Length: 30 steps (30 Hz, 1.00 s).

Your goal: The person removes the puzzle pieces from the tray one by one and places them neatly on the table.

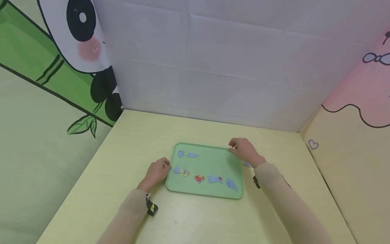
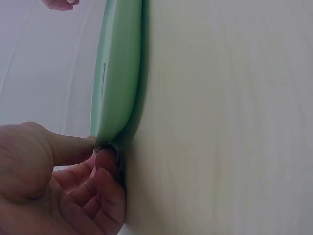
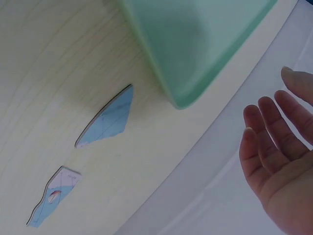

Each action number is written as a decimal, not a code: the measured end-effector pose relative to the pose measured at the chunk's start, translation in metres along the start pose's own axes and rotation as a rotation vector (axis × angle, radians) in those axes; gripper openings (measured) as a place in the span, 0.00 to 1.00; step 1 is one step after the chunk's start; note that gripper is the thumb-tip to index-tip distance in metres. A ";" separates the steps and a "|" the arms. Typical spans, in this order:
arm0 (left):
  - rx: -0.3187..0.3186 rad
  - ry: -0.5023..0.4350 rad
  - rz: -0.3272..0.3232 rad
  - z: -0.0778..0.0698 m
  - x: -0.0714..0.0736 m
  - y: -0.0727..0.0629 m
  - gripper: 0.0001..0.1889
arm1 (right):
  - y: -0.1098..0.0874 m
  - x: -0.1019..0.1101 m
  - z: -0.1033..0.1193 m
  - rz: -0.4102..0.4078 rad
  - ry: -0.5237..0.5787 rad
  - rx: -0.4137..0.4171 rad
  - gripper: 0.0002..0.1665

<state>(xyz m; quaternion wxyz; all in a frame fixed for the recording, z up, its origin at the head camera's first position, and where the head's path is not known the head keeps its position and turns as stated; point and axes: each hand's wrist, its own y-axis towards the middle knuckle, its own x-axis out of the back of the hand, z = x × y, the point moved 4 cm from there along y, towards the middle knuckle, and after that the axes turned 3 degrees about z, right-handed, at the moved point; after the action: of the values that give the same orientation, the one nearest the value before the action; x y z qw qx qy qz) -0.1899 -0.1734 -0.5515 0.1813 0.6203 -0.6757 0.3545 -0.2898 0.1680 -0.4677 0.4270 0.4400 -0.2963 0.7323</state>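
My left hand grips the left rim of a light green tray; in the left wrist view its thumb lies on the edge with fingers curled below. Above the tray's far right corner is my right hand, its fingers loosely bent and nothing held, as the right wrist view also shows. Flat, irregular puzzle pieces lie in the tray: a red one, a blue one with a red spot, a plain blue one and several others toward the left.
On the table right of the tray lie a blue pointed piece and a piece with a small red figure. The pale wooden table meets a white back wall and printed side walls.
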 end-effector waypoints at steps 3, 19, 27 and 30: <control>0.006 0.000 0.011 0.000 -0.003 -0.001 0.12 | 0.003 -0.007 0.006 0.021 -0.002 0.005 0.17; -0.008 0.014 -0.008 0.005 -0.006 -0.004 0.10 | 0.022 -0.041 0.040 0.081 -0.069 0.019 0.21; 0.001 0.014 -0.023 0.008 -0.001 -0.003 0.10 | 0.034 -0.055 0.059 0.108 -0.090 0.056 0.23; -0.003 0.008 -0.021 0.010 -0.001 -0.002 0.10 | 0.038 -0.059 0.064 0.122 -0.094 0.069 0.23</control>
<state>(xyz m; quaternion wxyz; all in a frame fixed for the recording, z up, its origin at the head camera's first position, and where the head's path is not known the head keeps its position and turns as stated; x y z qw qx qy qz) -0.1860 -0.1795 -0.5582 0.1887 0.6258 -0.6689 0.3540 -0.2836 0.0768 -0.4952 0.3520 0.4694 -0.3168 0.7453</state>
